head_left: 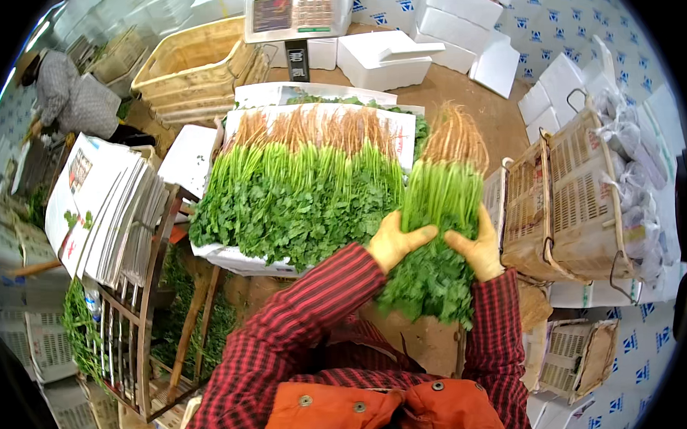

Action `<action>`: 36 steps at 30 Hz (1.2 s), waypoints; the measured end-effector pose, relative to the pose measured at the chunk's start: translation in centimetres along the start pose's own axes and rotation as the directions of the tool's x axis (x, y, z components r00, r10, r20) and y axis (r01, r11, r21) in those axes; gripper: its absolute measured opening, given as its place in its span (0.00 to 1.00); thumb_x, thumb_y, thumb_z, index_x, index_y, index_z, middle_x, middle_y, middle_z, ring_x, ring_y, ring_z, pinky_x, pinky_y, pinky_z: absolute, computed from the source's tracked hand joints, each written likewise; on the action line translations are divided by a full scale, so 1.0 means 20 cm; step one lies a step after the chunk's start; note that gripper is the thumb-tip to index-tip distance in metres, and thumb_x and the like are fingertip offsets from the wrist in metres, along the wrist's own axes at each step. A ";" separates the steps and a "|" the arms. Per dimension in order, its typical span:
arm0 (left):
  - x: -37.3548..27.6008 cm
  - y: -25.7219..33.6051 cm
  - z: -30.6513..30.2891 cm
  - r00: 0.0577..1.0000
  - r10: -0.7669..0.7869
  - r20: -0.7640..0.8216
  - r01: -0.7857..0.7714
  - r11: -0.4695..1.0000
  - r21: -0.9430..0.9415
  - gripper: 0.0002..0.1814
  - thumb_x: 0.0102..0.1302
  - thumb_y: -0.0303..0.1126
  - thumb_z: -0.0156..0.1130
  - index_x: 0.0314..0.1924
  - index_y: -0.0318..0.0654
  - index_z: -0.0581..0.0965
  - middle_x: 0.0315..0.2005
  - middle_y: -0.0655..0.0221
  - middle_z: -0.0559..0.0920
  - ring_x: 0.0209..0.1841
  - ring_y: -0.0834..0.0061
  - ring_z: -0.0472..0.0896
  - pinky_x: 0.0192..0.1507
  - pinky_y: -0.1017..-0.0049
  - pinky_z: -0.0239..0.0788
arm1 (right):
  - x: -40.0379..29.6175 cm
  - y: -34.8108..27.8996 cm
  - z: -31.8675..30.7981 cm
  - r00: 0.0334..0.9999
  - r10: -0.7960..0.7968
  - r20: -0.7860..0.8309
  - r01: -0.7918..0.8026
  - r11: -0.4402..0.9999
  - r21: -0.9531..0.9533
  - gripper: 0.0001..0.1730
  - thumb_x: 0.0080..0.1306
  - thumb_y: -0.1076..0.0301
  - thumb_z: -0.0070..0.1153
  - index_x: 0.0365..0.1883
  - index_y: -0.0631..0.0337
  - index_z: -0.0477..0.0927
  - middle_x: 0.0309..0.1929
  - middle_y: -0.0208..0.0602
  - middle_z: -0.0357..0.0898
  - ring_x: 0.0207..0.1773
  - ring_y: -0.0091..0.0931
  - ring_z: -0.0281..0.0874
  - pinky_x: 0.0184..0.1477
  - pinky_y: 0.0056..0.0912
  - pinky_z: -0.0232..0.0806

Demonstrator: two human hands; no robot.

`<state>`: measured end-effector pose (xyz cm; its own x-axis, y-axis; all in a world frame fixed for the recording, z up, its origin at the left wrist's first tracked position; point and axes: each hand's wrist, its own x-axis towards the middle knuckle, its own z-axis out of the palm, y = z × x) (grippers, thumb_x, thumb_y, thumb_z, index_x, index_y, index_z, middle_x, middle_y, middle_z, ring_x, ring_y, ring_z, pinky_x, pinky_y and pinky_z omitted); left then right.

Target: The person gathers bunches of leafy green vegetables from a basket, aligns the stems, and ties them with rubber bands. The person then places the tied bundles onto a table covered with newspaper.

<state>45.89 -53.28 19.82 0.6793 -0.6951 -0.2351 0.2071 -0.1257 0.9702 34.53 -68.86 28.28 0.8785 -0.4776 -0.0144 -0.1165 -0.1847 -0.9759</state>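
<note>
My left hand [399, 241] and my right hand [477, 244], both in pale yellow gloves, hold a large bunch of cilantro [443, 193] between them. Its brown roots point away from me and its leaves hang towards me, with my thumbs on top of the stems. Just left of the bunch, a row of cilantro [302, 199] lies in a white foam box [230, 259], roots towards the far side. White paper [407, 130] lies behind and under these roots. More green leaves show beyond the paper. The undersides of both hands are hidden.
Behind the box stands a scale display [291, 14], with yellow crates [190, 66] left of it and white foam boxes [385, 60] right. Stacked newspapers [104, 207] lie on a wooden rack [152, 303] at left. Plastic crates [572, 193] stand at right. A person [71, 91] bends at far left.
</note>
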 end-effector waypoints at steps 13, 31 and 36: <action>0.27 -0.23 -0.33 0.861 -0.256 -0.440 0.258 0.964 -0.055 0.62 0.51 0.48 0.80 0.71 0.16 0.53 0.66 0.37 0.67 0.67 0.53 0.70 0.67 0.63 0.64 | 0.50 0.65 0.55 0.992 0.126 0.019 -0.128 0.978 0.168 0.48 0.54 0.78 0.72 0.71 0.66 0.61 0.62 0.45 0.73 0.63 0.33 0.74 0.64 0.36 0.69; 0.21 -0.24 -0.26 0.872 -0.131 -0.472 -0.004 0.962 -0.273 0.29 0.64 0.22 0.65 0.64 0.25 0.68 0.52 0.59 0.80 0.52 0.72 0.78 0.55 0.74 0.72 | 0.48 0.62 0.48 0.987 -0.148 0.070 0.157 0.734 -0.660 0.56 0.61 0.41 0.62 0.78 0.59 0.51 0.78 0.54 0.52 0.78 0.52 0.49 0.74 0.55 0.50; 0.38 -0.41 -0.20 0.842 -0.073 -0.534 0.069 0.997 -0.026 0.32 0.65 0.21 0.65 0.67 0.26 0.65 0.58 0.54 0.77 0.58 0.66 0.76 0.61 0.70 0.68 | 0.62 0.96 0.58 0.981 -0.194 -0.029 0.117 0.698 -0.707 0.52 0.59 0.54 0.65 0.77 0.59 0.53 0.75 0.51 0.59 0.75 0.49 0.58 0.67 0.48 0.62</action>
<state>52.18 -54.60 9.85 0.9331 -0.1984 -0.3000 0.2723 -0.1551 0.9496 48.51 -68.36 6.88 0.8703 -0.4577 0.1816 -0.3062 -0.7918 -0.5284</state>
